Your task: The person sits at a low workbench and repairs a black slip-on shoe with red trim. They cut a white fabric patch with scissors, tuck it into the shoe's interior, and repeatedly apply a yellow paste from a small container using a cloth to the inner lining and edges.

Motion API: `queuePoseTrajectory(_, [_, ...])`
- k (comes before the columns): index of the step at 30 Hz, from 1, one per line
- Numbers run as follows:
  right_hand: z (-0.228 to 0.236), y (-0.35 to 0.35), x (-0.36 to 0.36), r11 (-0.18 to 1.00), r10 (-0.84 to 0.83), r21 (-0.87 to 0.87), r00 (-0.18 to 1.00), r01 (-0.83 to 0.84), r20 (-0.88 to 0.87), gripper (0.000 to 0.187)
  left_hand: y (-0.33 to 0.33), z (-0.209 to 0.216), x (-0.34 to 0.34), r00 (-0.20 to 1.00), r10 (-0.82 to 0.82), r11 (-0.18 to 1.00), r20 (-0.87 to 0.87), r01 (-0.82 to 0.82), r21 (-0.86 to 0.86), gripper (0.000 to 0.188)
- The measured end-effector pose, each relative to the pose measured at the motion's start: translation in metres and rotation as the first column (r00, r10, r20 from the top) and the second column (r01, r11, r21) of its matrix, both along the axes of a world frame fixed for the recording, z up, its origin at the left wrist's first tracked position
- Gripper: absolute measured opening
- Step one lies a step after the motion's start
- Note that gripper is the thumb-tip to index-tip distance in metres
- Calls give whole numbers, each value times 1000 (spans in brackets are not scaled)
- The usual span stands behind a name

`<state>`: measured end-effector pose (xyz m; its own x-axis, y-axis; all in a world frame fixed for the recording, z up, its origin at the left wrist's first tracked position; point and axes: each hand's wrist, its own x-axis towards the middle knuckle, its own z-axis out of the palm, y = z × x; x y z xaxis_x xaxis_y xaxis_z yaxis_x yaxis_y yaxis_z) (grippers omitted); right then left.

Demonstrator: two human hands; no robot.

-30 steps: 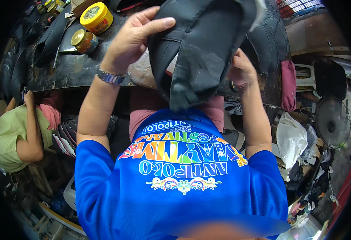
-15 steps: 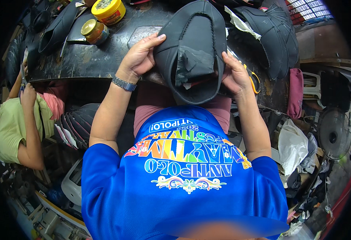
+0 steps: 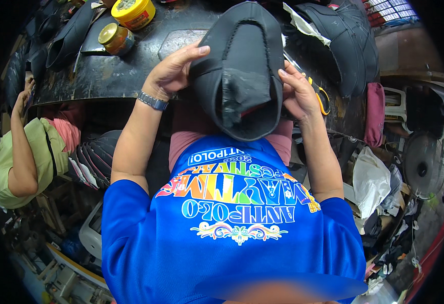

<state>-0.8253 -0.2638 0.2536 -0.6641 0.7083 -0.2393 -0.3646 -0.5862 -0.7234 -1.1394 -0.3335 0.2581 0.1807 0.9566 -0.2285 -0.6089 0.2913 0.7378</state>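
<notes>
A black shoe upper (image 3: 250, 55) with a stitched seam round its toe is held up in front of me, toe pointing away and opening toward my body. A loose dark flap lies over its middle, and a bit of red shows inside the opening. My left hand (image 3: 177, 68) grips its left side, thumb on top and fingers partly hidden beneath. On the right edge my right hand (image 3: 299, 93) pinches it between thumb and curled fingers. Scissors with yellow-orange handles (image 3: 324, 99) lie on the table just right of that hand.
On the black table (image 3: 115, 76) stand a yellow tub (image 3: 133, 14) and a glass jar (image 3: 115, 39). More black uppers (image 3: 351, 50) are piled at right, near a pink pouch (image 3: 374, 114). A fan (image 3: 424, 167) stands at far right. A co-worker (image 3: 27, 157) sits at left.
The shoe upper has shifted slightly left and tilted in my hands, its opening end lower. My left hand moved a little left with it. The co-worker's arm has risen toward the table.
</notes>
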Motion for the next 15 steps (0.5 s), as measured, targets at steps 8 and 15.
queuePoseTrajectory(8, [5, 2, -4, 998, -64, 24, 997, 63, 44, 42, 10, -10, -2, 979, -67, 989, 192, 90, -114, 38])
queuePoseTrajectory(15, [15, 2, -13, 974, -201, 165, 921, 153, 335, 43, 4, -7, -2, 988, -33, 994, 150, 48, -97, 37])
